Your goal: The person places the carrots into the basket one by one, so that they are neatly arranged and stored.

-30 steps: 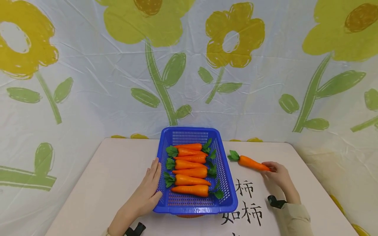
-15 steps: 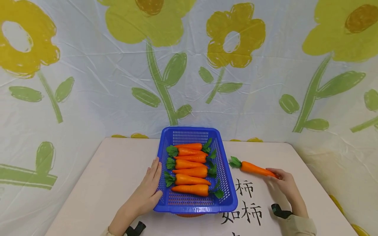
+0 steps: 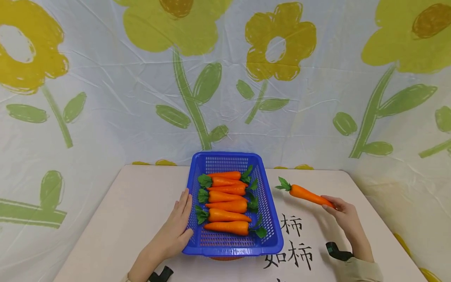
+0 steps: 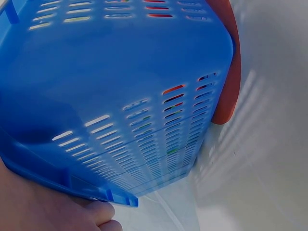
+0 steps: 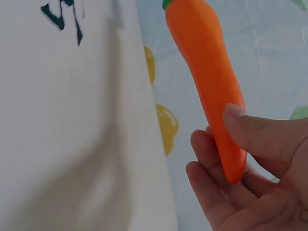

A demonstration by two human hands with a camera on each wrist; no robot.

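Note:
My right hand [image 3: 347,219] pinches an orange carrot [image 3: 310,195] near its pointed tip, its leafy green top turned toward the basket. In the right wrist view the thumb presses this carrot [image 5: 211,82] against the curled fingers, and a shadow falls on the table beside it. A blue plastic basket [image 3: 232,250] with slotted walls stands at the centre. Several carrots [image 3: 229,215] lie across it in a column, their green tops pointing to alternating sides. My left hand [image 3: 172,231] rests with straight fingers along the basket's left rim; its fingertips show under the rim [image 4: 72,185] in the left wrist view.
The pale table [image 3: 141,203] carries black brush-style characters [image 3: 299,254] right of the basket. A reddish-brown object [image 4: 228,86] shows beneath the basket. Behind the table hangs a cloth [image 3: 141,78] printed with flowers. Black wrist straps [image 3: 338,252] sit on both arms.
The right hand has drawn the carrot to the right, then raised it off the table. The left hand and the basket stay where they were.

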